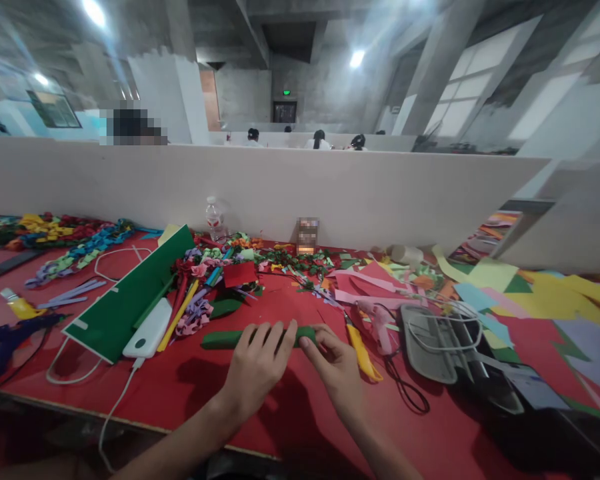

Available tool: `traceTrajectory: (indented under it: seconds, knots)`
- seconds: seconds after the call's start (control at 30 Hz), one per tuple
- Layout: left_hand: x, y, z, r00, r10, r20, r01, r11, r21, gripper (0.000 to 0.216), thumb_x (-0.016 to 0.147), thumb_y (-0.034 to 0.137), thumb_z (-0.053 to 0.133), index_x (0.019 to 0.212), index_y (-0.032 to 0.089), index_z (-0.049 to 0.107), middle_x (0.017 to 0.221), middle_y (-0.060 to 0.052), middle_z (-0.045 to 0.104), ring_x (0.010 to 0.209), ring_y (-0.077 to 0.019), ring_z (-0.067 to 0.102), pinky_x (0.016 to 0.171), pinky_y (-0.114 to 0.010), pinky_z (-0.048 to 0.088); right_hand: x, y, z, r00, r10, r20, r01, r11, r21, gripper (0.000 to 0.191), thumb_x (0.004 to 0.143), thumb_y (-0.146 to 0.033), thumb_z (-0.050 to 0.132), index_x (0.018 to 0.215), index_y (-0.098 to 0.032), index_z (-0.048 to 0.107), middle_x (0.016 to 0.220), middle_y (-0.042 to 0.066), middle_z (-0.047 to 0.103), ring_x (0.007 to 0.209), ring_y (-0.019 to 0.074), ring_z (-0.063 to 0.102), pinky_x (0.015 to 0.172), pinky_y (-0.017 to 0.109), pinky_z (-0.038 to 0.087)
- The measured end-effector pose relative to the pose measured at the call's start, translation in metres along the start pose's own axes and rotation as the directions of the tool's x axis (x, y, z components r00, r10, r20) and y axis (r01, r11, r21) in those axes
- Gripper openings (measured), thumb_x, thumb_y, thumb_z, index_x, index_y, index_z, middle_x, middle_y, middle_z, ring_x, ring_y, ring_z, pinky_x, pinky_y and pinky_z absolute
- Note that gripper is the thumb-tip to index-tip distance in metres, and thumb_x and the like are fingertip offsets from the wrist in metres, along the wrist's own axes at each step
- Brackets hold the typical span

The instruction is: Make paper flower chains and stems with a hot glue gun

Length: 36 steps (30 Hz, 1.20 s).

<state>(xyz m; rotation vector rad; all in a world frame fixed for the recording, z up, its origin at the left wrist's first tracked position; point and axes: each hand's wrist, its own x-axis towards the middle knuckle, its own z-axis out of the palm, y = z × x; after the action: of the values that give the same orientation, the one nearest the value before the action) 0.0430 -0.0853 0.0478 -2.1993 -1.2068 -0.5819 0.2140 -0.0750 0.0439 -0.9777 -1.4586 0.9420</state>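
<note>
- Ceiling lamps (356, 59) flare with hazy glare.
- Bright windows (467, 73) wash out the right side.
- Soft shadows lie under the hands on the table (290, 413).
- Edges bend, corners blur.

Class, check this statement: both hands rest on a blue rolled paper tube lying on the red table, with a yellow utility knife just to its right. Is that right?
Not quite: the colour is wrong. In the head view the rolled paper tube is green, not blue. The rest holds: the left hand and right hand both rest on it, it lies on the red table, and a yellow utility knife sits just to its right.
</note>
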Motion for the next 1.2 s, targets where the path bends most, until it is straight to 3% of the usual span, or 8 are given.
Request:
traceTrajectory:
  seconds: [0.23,0.37,0.47,0.77,0.9,0.97,1.1,1.2]
  knots:
    - [0.014,-0.009,-0.004,0.916,-0.087,0.391,0.158,0.976,-0.152,0.034,0.088,0.012,0.059,0.122,0.016,0.06,0.105,-0.01,0.072,0.096,-0.026,0.067,0.076,-0.035,0.049,-0.002,-0.004,-0.002,0.995,-0.1,0.008,0.099,0.976,-0.194,0.025,0.092,-0.036,0.068,0.073,-0.02,0.066,0.128,0.011,0.059,0.123,0.027,0.054,0.105,0.04,0.041]
    - [0.027,-0.029,-0.019,0.795,0.008,0.606,0.312,0.853,-0.42,0.008,0.088,0.022,0.06,0.094,0.021,0.064,0.087,-0.003,0.072,0.08,-0.0211,0.068,0.062,-0.028,0.042,-0.002,-0.016,-0.021,0.957,-0.172,0.235,0.242,0.918,-0.313,0.013,0.096,-0.03,0.063,0.091,-0.025,0.074,0.137,0.009,0.056,0.128,0.026,0.051,0.104,0.042,0.045]
    - [0.033,-0.04,-0.023,0.73,0.136,0.67,0.367,0.749,-0.552,0.018,0.087,0.036,0.06,0.079,0.021,0.065,0.071,-0.002,0.068,0.065,-0.018,0.064,0.053,-0.026,0.034,-0.003,-0.025,-0.032,0.894,-0.226,0.387,0.37,0.859,-0.354,0.014,0.096,-0.025,0.062,0.101,-0.029,0.075,0.137,0.008,0.057,0.128,0.0255,0.051,0.104,0.043,0.047]
    - [0.048,-0.06,0.0,0.25,0.717,0.651,0.682,0.347,-0.644,0.031,0.073,0.047,0.077,0.079,0.018,0.069,0.054,0.005,0.052,0.047,-0.0107,0.048,0.045,-0.022,0.039,0.003,-0.039,-0.045,0.655,-0.348,0.67,0.676,0.666,-0.315,0.019,0.092,-0.021,0.069,0.107,-0.03,0.076,0.133,0.007,0.063,0.128,0.0261,0.052,0.1,0.043,0.053]
    - [0.052,-0.064,0.007,0.081,0.802,0.591,0.766,0.33,-0.552,0.036,0.072,0.052,0.079,0.08,0.018,0.069,0.054,0.004,0.054,0.048,-0.013,0.053,0.049,-0.024,0.046,0.0,-0.038,-0.043,0.66,-0.373,0.652,0.663,0.698,-0.272,0.015,0.092,-0.019,0.069,0.101,-0.028,0.077,0.126,0.007,0.068,0.123,0.0252,0.054,0.099,0.042,0.053]
    - [0.053,-0.064,0.004,0.148,0.785,0.601,0.724,0.328,-0.606,0.036,0.074,0.05,0.078,0.088,0.018,0.07,0.061,0.003,0.061,0.056,-0.0147,0.059,0.057,-0.025,0.05,-0.003,-0.033,-0.04,0.734,-0.387,0.558,0.6,0.755,-0.265,0.012,0.092,-0.019,0.068,0.095,-0.027,0.077,0.121,0.008,0.069,0.119,0.025,0.057,0.096,0.041,0.053]
    - [0.047,-0.059,-0.01,0.625,0.483,0.613,0.467,0.398,-0.79,0.042,0.077,0.042,0.078,0.111,0.019,0.067,0.097,-0.003,0.073,0.086,-0.0195,0.067,0.079,-0.028,0.053,-0.005,-0.023,-0.031,0.91,-0.24,0.337,0.339,0.899,-0.276,0.013,0.094,-0.024,0.065,0.088,-0.023,0.076,0.105,0.009,0.07,0.098,0.0217,0.066,0.087,0.034,0.055]
    - [0.03,-0.046,-0.018,0.865,0.099,0.492,0.331,0.623,-0.709,0.05,0.084,0.037,0.072,0.128,0.02,0.058,0.124,-0.01,0.067,0.111,-0.026,0.064,0.093,-0.037,0.052,-0.004,-0.017,-0.024,0.975,-0.115,0.192,0.16,0.958,-0.238,0.016,0.092,-0.031,0.066,0.086,-0.021,0.076,0.097,0.008,0.07,0.089,0.0211,0.068,0.082,0.032,0.055]
